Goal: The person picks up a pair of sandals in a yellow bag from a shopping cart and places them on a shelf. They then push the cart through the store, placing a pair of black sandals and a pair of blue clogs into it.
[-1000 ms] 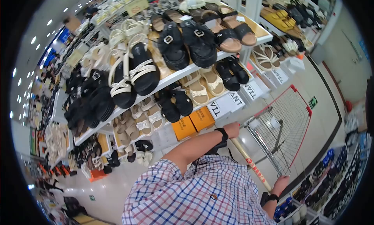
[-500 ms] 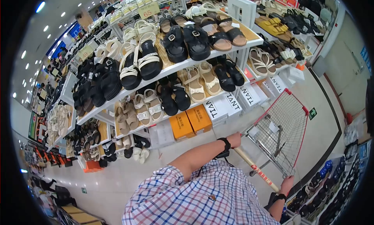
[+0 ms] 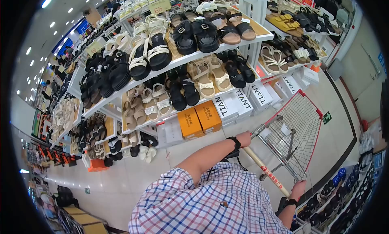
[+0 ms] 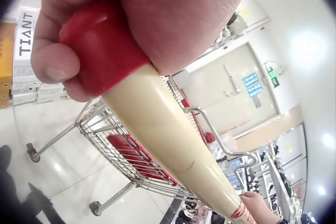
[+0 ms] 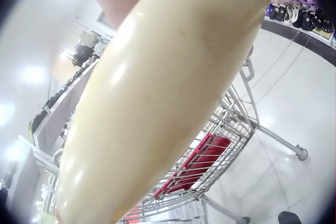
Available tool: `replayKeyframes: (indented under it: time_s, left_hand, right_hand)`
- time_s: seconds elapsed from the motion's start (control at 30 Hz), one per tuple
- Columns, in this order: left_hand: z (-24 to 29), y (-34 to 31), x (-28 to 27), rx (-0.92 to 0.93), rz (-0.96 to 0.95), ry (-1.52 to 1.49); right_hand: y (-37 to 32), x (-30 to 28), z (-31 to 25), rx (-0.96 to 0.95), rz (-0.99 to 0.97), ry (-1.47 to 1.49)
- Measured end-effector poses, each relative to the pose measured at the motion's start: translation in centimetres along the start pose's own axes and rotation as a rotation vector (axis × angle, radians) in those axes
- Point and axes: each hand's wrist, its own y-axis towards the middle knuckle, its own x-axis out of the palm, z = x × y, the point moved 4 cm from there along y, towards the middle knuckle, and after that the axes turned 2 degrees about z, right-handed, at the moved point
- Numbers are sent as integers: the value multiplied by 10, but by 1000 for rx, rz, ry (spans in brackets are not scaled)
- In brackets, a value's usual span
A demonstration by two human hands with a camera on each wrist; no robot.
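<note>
A shopping cart (image 3: 314,137) of wire mesh with red trim stands before me, its cream handle bar (image 3: 263,169) printed with red lettering. My left hand (image 3: 244,139) grips one end of the bar. In the left wrist view, its fingers (image 4: 56,62) curl round the red end cap (image 4: 107,45). My right hand (image 3: 299,189) holds the bar near its other end. In the right wrist view the bar (image 5: 152,87) fills the middle, and only a blurred part of the hand shows at the top. White papers (image 3: 285,130) lie in the cart.
A tiered white rack (image 3: 178,66) of sandals runs along one side, with orange shoeboxes (image 3: 190,122) and white shoeboxes (image 3: 243,104) beneath it. Another shoe rack (image 3: 344,201) stands at lower right. Tiled floor (image 3: 340,124) and a pale door (image 3: 370,64) lie beyond the cart.
The head view has swung, so the racks sit differently in the picture, and more of the cart's inside shows than a second ago. Both hands keep their hold on the handle bar.
</note>
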Motion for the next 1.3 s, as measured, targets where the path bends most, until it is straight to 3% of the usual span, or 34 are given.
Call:
replayKeyframes:
  time_s: [0.17,0.33,0.4,0.47,0.5,0.53,0.57,0.67,0.73,0.77,0.83,1.07,1.17,1.23,1.3]
  left_hand:
    - [0,-6,0,-22,-15,-18]
    - [-4,-2,8,-45,11,-6]
    - [-24,26,31,222,65,91]
    - [-21,30,34,244,50,127]
    - [-5,4,12,64,13,48]
    - [-5,2,12,51,103,-12]
    - [-2,1,13,101,37,148]
    - [6,-3,8,168,21,237]
    - [8,-7,3,69,-33,119]
    - [10,-10,0,69,-34,118]
    - [12,-19,-9,18,-34,20]
    - [1,-8,-3,83,-32,67]
    - [3,-14,-8,126,-78,172]
    - [5,-23,-18,16,-41,-1]
    - [0,-18,-13,35,-30,14]
  right_hand:
    - [4,15,15,11,-22,73]
    - [10,17,22,-126,59,41]
    - [3,15,21,-194,91,-46]
    - [9,25,29,-303,235,-125]
    - [11,21,24,-204,108,-102]
    - [26,32,37,-82,-9,73]
    - [27,27,34,-121,5,7]
    - [25,21,31,-180,51,-51]
    - [31,26,41,24,-176,-291]
    - [30,28,42,25,-176,-292]
    - [21,19,27,-73,-37,28]
    - [16,18,21,-13,-69,4]
    - [14,21,21,-74,-25,-13]
    - [16,21,22,-77,-5,-41]
    - [17,23,23,-88,4,-24]
